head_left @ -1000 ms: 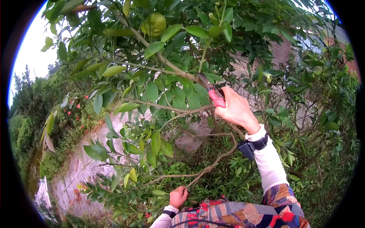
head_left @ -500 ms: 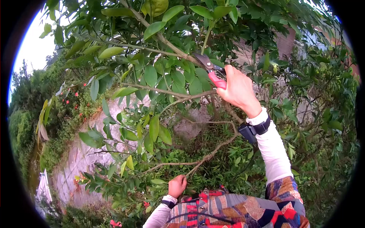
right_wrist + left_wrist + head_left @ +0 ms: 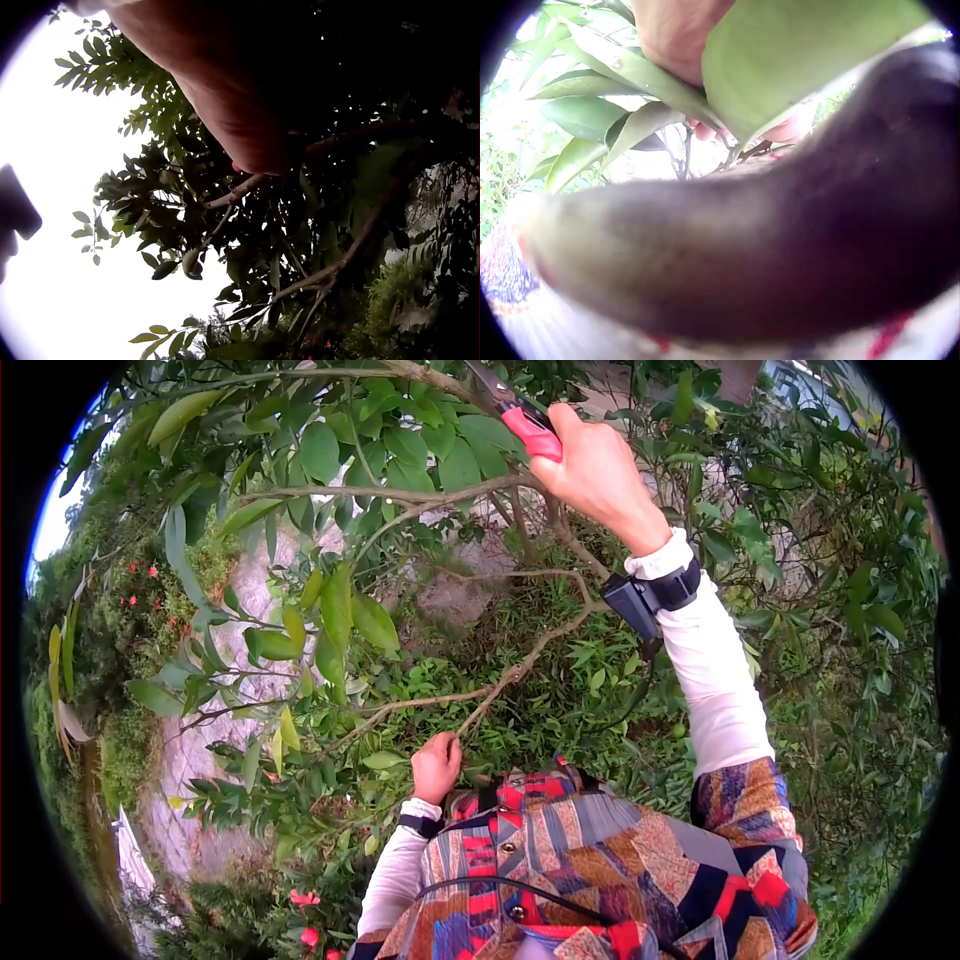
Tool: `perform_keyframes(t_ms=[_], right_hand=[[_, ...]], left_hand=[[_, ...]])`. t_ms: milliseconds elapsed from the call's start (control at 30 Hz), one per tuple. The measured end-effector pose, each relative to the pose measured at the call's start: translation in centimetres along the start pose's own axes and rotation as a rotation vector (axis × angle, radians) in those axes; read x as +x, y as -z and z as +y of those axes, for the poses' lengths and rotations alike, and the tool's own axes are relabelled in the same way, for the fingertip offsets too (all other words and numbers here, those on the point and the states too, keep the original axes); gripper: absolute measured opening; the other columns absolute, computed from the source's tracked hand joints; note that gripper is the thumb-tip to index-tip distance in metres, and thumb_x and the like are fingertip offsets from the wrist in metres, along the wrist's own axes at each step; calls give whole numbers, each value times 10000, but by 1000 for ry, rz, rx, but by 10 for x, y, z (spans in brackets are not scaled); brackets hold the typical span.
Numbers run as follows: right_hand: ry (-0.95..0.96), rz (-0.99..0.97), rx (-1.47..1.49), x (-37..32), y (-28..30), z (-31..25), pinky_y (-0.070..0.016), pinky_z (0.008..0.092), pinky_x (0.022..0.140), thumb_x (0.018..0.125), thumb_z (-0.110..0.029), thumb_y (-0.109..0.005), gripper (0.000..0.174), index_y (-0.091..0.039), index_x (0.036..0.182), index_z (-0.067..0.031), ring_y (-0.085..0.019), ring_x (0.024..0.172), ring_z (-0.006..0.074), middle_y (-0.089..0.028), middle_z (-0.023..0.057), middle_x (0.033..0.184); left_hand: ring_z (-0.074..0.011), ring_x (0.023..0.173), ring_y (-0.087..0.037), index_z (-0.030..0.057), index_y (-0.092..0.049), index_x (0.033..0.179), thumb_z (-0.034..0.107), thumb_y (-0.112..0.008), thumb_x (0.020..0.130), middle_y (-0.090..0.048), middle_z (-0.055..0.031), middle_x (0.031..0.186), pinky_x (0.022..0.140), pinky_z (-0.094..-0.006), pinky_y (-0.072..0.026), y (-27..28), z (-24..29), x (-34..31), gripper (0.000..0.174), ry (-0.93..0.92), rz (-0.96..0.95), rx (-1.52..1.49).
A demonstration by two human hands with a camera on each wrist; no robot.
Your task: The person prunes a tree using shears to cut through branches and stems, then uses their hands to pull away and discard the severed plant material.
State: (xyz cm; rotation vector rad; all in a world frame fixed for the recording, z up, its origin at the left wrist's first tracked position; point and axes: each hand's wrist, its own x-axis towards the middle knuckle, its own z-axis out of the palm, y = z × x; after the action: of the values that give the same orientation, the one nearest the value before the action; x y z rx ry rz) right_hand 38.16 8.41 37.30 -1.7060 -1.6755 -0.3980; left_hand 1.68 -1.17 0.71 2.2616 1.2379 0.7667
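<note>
My right hand [image 3: 590, 465] is raised high and grips red-handled pruning shears [image 3: 520, 418], whose blades reach a leafy branch [image 3: 420, 375] at the top of the head view. Low down, my left hand [image 3: 437, 765] is curled round a thin bare twig [image 3: 480, 705] that runs up into the tree. In the left wrist view the fingers [image 3: 679, 37] show behind broad green leaves [image 3: 630, 71], and a dark blurred shape fills most of the picture. The right wrist view shows the hand's underside [image 3: 232, 112] dark against bright sky and twigs [image 3: 240, 191].
Dense citrus foliage [image 3: 330, 610] surrounds both arms. A pale path [image 3: 200, 740] runs below at the left, with red flowers [image 3: 305, 900] beside it. Low green plants [image 3: 560, 700] cover the ground under the branches.
The view has tilted down, so the right hand and shears now sit near the top edge and the fruit has left the picture. The left hand still holds its twig.
</note>
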Motion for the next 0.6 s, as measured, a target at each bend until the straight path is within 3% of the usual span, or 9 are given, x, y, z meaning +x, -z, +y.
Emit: perform_keyframes(t_ms=[67,133,200,267,333,467,533,567,600], right_hand=[[-12,-3,-20,-1,2,1,-513,551,706,821,-244,-668,356,-549,1053,-3,-668,745,494,-658,273,742],[-44,14,194,-7,6,4,-536,525,741,831,-279,-675,438,-603,1130,33,-707,785,468,-698,274,801],[-168,-73,332,-11,8,4,-530,461,767,821,-270,-667,464,-597,1169,27,-703,816,393,-695,251,868],[-142,-140,776,-16,-7,20,-498,345,827,834,-256,-652,388,-573,1128,-14,-616,862,199,-618,84,959],[-170,-230,1160,-21,-8,22,-484,314,814,849,-245,-635,398,-552,1182,-42,-594,857,135,-571,15,968],[-249,-204,1210,-28,4,23,-465,306,823,850,-265,-658,419,-549,1191,-50,-579,831,128,-569,-1,940],[-263,-254,983,-29,2,38,-471,306,804,834,-314,-680,472,-552,1205,-51,-574,826,114,-562,-6,936],[-236,-213,814,-30,-1,42,-502,354,814,819,-289,-677,461,-577,1186,-29,-635,841,223,-627,66,953],[-228,-205,814,-30,5,36,-502,354,814,819,-289,-677,461,-577,1186,-29,-635,841,223,-627,66,953]], left_hand=[[-389,807,-713,42,-707,1013,154,-673,953,-733,-179,905,717,-466,-573,0,0,1,132,-3,8,2],[-388,806,-713,48,-710,1015,156,-678,950,-735,-175,905,715,-466,-573,0,1,-1,130,-4,15,-1],[-382,804,-716,52,-709,1008,156,-683,947,-736,-169,902,711,-470,-573,-3,1,-3,124,-34,47,-12],[-374,798,-723,56,-706,991,156,-690,940,-738,-162,892,708,-466,-578,1,5,-3,114,-27,41,7],[-379,788,-723,56,-708,988,159,-694,937,-738,-162,881,707,-463,-580,-2,3,-3,116,-20,50,-3],[-383,786,-723,50,-710,991,166,-696,936,-740,-173,886,712,-465,-582,-6,-1,-3,129,-24,63,6],[-383,789,-724,50,-714,996,174,-692,940,-741,-177,893,712,-469,-581,-6,-1,-3,138,-18,49,7],[-383,792,-725,50,-717,1000,180,-687,944,-742,-177,897,713,-471,-581,-6,-1,-2,145,-28,50,2],[-383,792,-725,50,-717,1000,180,-687,944,-742,-177,897,713,-471,-581,-6,0,-3,145,-36,58,4]])
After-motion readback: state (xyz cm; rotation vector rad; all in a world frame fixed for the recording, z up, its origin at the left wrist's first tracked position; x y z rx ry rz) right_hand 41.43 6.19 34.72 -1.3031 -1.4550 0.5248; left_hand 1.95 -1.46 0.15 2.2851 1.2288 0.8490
